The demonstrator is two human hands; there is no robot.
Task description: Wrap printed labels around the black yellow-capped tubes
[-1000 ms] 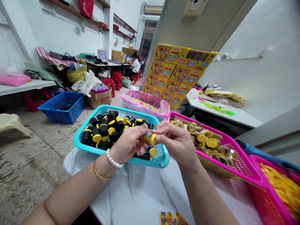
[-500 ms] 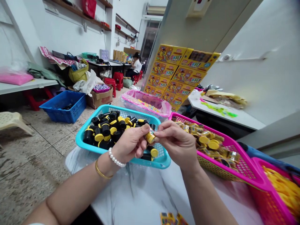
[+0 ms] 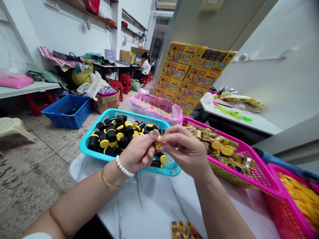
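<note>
A small canister with a yellow printed label is pinched between my two hands, mostly covered by fingers. My left hand grips it from the left, thumb on top. On the other side, the fingertips of my right hand press at its label. Just below and behind them stands a turquoise basket holding many black canisters with yellow caps. To the right is a magenta basket filled with yellow-labelled canisters. Flat printed yellow labels lie on the marble-patterned table near me.
At far right, another magenta basket contains yellow pieces. Behind stand a pink lined basket with small colourful pieces and stacked yellow boxes. A blue crate is on the floor at left. A person sits far back.
My right fingers have shifted over the canister, covering more of its label. My left hand keeps its grip in nearly the same place. The view has moved slightly.
</note>
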